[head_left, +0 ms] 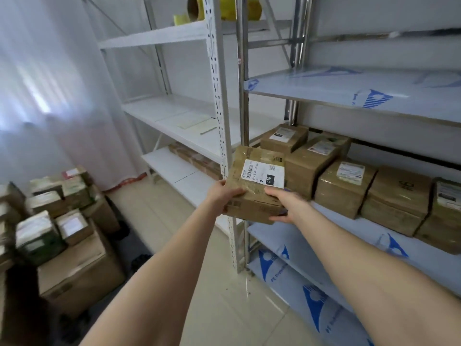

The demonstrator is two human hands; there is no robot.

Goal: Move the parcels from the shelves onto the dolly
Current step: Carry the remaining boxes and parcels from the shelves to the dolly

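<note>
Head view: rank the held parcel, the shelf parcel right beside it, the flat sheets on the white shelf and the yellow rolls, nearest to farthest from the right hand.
1. Held parcel, gripped by the right hand.
2. Shelf parcel, just behind the hand.
3. Flat sheets, up-left on the white shelf.
4. Yellow rolls, top shelf.

left grip (pixel 222 194) — bare | right grip (pixel 287 205) — bare | forearms (pixel 154 265) uncovered to frame edge
</note>
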